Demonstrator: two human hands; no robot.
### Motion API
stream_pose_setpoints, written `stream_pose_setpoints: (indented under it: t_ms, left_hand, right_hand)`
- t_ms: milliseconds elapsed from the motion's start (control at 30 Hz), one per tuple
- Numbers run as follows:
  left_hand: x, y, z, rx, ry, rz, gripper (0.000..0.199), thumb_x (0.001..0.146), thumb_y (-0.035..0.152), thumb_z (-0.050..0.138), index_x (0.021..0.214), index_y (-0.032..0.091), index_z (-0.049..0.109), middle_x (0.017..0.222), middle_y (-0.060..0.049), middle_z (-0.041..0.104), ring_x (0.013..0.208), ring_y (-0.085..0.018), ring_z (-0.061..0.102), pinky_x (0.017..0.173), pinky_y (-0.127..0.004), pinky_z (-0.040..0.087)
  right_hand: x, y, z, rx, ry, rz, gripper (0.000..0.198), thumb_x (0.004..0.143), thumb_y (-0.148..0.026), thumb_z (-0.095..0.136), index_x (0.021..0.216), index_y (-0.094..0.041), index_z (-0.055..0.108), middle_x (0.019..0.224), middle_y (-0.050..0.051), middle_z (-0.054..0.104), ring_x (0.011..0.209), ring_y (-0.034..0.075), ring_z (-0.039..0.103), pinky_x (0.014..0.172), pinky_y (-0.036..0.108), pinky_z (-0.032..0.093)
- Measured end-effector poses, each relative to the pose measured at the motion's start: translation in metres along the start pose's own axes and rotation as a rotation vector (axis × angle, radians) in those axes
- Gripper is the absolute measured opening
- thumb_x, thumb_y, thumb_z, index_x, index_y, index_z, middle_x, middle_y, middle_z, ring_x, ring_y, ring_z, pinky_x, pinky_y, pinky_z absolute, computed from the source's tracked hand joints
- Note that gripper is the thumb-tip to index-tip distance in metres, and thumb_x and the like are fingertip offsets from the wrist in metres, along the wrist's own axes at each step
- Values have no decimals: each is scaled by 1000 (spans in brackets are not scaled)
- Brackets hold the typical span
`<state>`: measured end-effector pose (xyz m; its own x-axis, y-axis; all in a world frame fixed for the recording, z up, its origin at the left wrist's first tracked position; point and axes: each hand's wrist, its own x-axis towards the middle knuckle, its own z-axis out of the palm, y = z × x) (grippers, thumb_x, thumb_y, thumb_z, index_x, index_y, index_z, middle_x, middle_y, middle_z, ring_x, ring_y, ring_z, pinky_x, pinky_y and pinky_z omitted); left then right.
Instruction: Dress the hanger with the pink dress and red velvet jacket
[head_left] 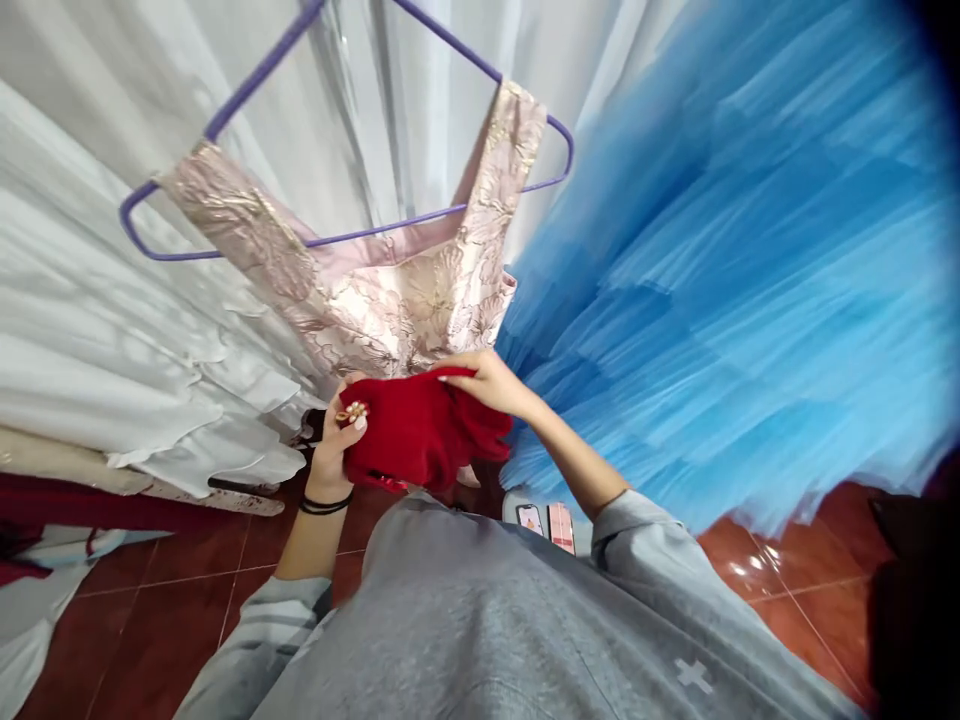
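Note:
A piece of red, velvety cloth (pixel 409 425) is held out between my two hands in front of my waist. My left hand (pixel 334 435) is closed on its left end, the thumb lying on the near face. Beside that thumb sits a gold ornament with pale beads (pixel 354 411); whether it is fixed to the cloth I cannot tell. My right hand (pixel 487 385) pinches the upper right edge, and the fabric hangs in folds below it. Just behind the cloth, a pink and gold brocade dress (pixel 420 300) hangs on a purple hanger (pixel 262 75).
White garments (pixel 150 370) hang along the left. A large blue tulle skirt (pixel 735 260) fills the right side. Below are a red tiled floor (pixel 187 590) and, by my right forearm, a phone (pixel 529 519) and a pink item (pixel 561 527) on a pale surface.

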<state>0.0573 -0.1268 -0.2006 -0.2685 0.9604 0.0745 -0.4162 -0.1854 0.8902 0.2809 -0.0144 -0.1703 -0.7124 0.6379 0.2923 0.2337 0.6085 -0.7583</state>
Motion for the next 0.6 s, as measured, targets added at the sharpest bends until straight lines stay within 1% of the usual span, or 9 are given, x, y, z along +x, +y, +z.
stream_pose_setpoints:
  t_ms: [100, 233, 300, 367, 433, 467, 500, 533, 600]
  left_hand:
    - [9, 29, 17, -49, 139, 70, 36, 62, 36, 84, 93, 22, 71, 94, -1, 75, 95, -19, 71, 96, -31, 56]
    - [19, 65, 30, -86, 205, 199, 27, 69, 33, 82, 86, 19, 68, 90, 0, 72, 88, -12, 70, 87, -21, 57]
    - [20, 74, 41, -32, 165, 359, 34, 67, 32, 87, 87, 20, 64, 81, 4, 67, 77, -9, 66, 79, -17, 56]
    - [18, 78, 56, 50, 122, 572, 40, 67, 29, 89, 93, 21, 60, 77, 7, 61, 69, -6, 62, 74, -15, 54]
    - [13, 80, 72, 101, 88, 709, 44, 71, 31, 88, 101, 23, 56, 82, 6, 60, 77, -8, 65, 79, -19, 55]
    - [11, 80, 77, 112, 59, 727, 46, 74, 35, 87, 105, 24, 55, 88, 4, 61, 85, -11, 67, 84, -23, 55]
    - [9, 81, 81, 113, 16, 716, 47, 75, 40, 85, 108, 25, 55, 93, 3, 62, 95, -15, 69, 89, -28, 56]
    - [8, 83, 81, 108, -37, 683, 48, 76, 45, 83, 109, 26, 55, 96, 2, 63, 103, -19, 69, 93, -33, 55]
    - [5, 83, 74, 91, -132, 612, 43, 81, 54, 76, 108, 26, 56, 97, 0, 65, 108, -23, 68, 96, -39, 55]
  right_hand:
    - [22, -25, -28, -75, 95, -67, 26, 93, -24, 58, 112, -18, 74, 111, 4, 75, 101, 18, 71, 96, 30, 52]
    - [37, -58, -45, -252, 160, -102, 30, 93, -36, 62, 114, -18, 74, 108, 8, 75, 98, 22, 70, 95, 37, 53]
    - [34, -74, -40, -262, 278, -118, 38, 94, -38, 59, 126, -18, 68, 116, 10, 71, 105, 24, 68, 101, 41, 52]
    - [28, -87, -25, -173, 318, -164, 61, 91, -43, 64, 145, -20, 50, 132, 13, 63, 118, 26, 64, 105, 43, 50]
    - [21, -97, -7, -59, 209, -229, 92, 81, -49, 74, 156, -20, 31, 142, 15, 55, 128, 27, 58, 107, 42, 51]
    - [20, -100, 1, -19, 151, -252, 101, 76, -49, 78, 158, -20, 26, 145, 15, 53, 130, 27, 57, 107, 40, 51]
    - [20, -102, 8, 9, 125, -263, 99, 76, -47, 78, 157, -19, 27, 145, 14, 52, 131, 27, 56, 108, 39, 51]
    - [21, -103, 11, 33, 135, -263, 89, 79, -43, 75, 154, -19, 33, 143, 14, 54, 130, 26, 57, 108, 38, 51]
    - [26, -103, 9, 94, 234, -252, 55, 86, -29, 62, 139, -17, 51, 134, 11, 62, 122, 22, 62, 107, 37, 52]
